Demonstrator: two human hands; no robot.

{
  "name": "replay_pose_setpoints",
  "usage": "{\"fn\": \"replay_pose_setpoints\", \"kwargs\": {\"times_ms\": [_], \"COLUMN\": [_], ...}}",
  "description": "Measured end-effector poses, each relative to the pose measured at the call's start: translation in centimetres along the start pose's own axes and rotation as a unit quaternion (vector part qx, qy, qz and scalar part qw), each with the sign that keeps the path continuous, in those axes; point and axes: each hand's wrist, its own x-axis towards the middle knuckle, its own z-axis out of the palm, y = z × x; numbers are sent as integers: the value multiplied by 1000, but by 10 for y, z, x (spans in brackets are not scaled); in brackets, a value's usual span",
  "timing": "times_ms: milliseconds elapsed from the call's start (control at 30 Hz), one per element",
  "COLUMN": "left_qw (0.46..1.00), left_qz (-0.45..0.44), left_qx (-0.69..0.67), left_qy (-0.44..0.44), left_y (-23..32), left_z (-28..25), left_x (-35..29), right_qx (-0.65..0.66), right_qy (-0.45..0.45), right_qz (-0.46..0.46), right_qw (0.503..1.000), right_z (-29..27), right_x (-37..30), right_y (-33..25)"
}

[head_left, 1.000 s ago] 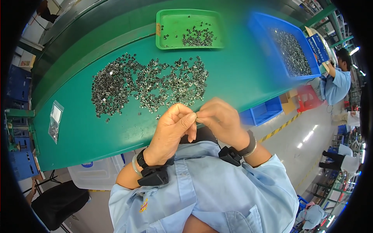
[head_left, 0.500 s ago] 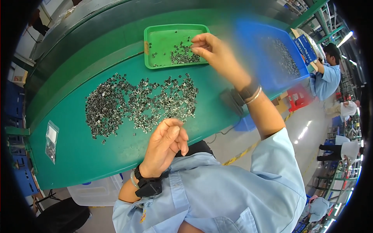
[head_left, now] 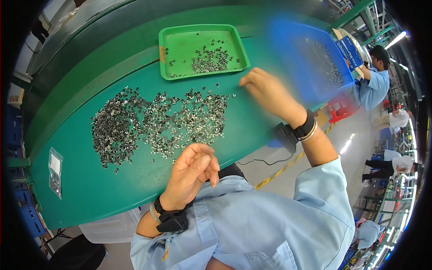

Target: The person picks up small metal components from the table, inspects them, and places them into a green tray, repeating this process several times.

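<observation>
- Head view, read like a clock: my left hand (head_left: 186, 175) is at 7 o'clock, by the near edge of the flat green table (head_left: 148, 189). Its fingers are bent softly, with the thumb close to the first finger. I cannot tell if anything is in it.
- My right hand (head_left: 270, 92) is held out at 2 o'clock, just beside the 5 o'clock corner of the shallow green plastic tray (head_left: 180, 40). Its fingertips are close together, but blurry, so I cannot tell if they pinch something.
- Lots of tiny square silver and black metal parts (head_left: 112, 130) lie on the table from 9 to 11 o'clock. They are thick at 9 o'clock and thinner toward the middle.
- One loose part (head_left: 234, 95) sits near my right fingertips, at 7 o'clock from them.
- The tray is at 12 o'clock. It has more tiny parts (head_left: 210, 61) in it, mostly bunched toward its 5 o'clock side.
- A deep blue plastic bin (head_left: 292, 54) is at 2 o'clock, past my right hand, with a pile of small grey bits (head_left: 330, 65) in it.
- A small clear plastic bag (head_left: 55, 173) lies at 8 o'clock, with dark bits at its 6 o'clock end.
</observation>
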Motion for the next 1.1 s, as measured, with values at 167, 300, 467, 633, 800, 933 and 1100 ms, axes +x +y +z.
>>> {"fn": "replay_pose_setpoints", "kwargs": {"times_ms": [167,300,467,633,800,933,1100], "left_qw": [1000,1000,999,998,994,987,979], "left_qz": [10,18,14,15,36,61,54], "left_qx": [-10,-1,24,39,84,120,179], "left_qy": [-11,17,40,52,68,85,85], "left_y": [-1,-3,-2,-1,2,4,6], "left_z": [-1,5,8,12,18,20,18], "left_x": [1,1,2,6,11,12,9], "right_qx": [45,0,42,211,228,216,30], "right_qy": [-18,-36,-15,20,17,0,-27], "right_qz": [64,40,31,0,-79,-86,-155], "right_qw": [997,999,999,977,970,973,987], "right_z": [6,18,16,15,18,19,7], "right_x": [-11,-6,-16,-30,-35,-34,-33], "right_y": [-5,-7,-20,-56,-77,-86,-100]}}
